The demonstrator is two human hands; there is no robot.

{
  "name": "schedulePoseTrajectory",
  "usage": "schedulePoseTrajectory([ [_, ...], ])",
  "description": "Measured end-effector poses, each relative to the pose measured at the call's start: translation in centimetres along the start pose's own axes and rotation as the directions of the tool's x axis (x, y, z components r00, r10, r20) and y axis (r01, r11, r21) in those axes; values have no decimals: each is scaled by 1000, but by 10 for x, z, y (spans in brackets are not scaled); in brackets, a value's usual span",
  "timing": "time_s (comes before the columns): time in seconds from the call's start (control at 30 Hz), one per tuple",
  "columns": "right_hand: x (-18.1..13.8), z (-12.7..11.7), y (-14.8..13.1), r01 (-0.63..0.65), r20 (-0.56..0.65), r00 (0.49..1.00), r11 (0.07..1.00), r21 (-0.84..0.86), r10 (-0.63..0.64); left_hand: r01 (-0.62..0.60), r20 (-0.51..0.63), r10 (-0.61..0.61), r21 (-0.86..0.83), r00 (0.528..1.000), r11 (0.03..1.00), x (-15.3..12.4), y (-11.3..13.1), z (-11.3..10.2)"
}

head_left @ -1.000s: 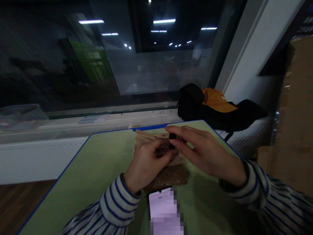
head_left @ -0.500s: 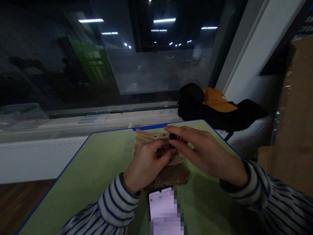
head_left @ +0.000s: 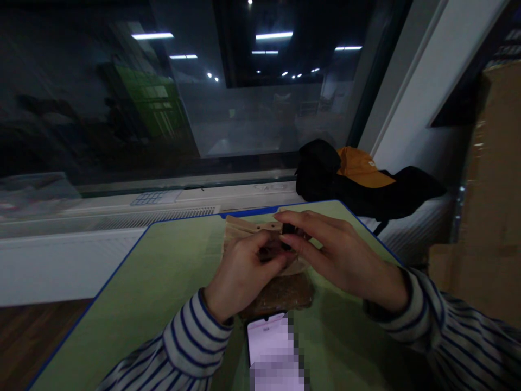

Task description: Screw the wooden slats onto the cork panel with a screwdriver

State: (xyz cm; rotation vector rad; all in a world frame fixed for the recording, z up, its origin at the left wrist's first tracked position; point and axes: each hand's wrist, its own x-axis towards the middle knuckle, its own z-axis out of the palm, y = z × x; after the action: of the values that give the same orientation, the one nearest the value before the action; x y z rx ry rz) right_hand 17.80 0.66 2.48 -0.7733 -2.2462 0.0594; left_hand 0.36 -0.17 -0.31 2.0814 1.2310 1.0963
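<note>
With our right grip point(head_left: 345, 250) we are pinching a small, dark, block-shaped object point(head_left: 287, 235) between thumb and fingertips, near the far side of the desk. Our left grip point(head_left: 240, 269) is curling narrow just beside it, its thumb and fingers coming close together; we cannot tell whether they are holding anything. Beneath and behind both hands, a creased beige sheet point(head_left: 240, 227) is showing small dark holes near its far edge; its material we cannot tell. Nearer to us, a glossy brown rectangular packet point(head_left: 287, 292) is lying partly under the left grip, and a dark-edged phone with a lit, pale screen point(head_left: 268, 339) is lying just before it. All this is resting on a pale green, blue-edged desk point(head_left: 166, 271). Beyond the far right corner, an orange cap point(head_left: 362, 167) is sitting on black fabric point(head_left: 319, 176) by the window.
</note>
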Motion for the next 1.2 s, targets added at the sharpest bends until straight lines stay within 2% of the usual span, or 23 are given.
schedulePoseTrajectory([
  [0.17, 2, -3, -4, -24, 21, 1000, 1000, 19, 23, -11, -2, 11, 3, 1000, 1000, 0, -5, -2],
  [0.3, 3, -4, -5, 4, 29, 1000, 1000, 5, -5, -11, 11, 12, -28, 1000, 1000, -1, -8, -2],
  [0.5, 4, -4, -4, -6, 4, 1000, 1000, 5, 6, -31, 62, 35, -57, 997, 998, 0, -4, -3],
  [0.73, 1, 0, 0, 0, -47, 999, 1000, 19, 1, -45, 96, 45, 1, 994, 999, 1, 0, -5],
  [0.97, 1, -1, 0, 2, -47, 999, 1000, 7, -1, 19, 43, -19, 1, 999, 1000, 0, -3, 1],
  [1.07, 3, -1, -2, -13, -28, 1000, 1000, 20, 14, 8, 12, -8, 13, 1000, 1000, 0, -6, 1],
  [1.2, 4, -2, -5, -40, -1, 999, 999, 28, 40, -20, 28, 20, -16, 999, 1000, 0, -8, -1],
])
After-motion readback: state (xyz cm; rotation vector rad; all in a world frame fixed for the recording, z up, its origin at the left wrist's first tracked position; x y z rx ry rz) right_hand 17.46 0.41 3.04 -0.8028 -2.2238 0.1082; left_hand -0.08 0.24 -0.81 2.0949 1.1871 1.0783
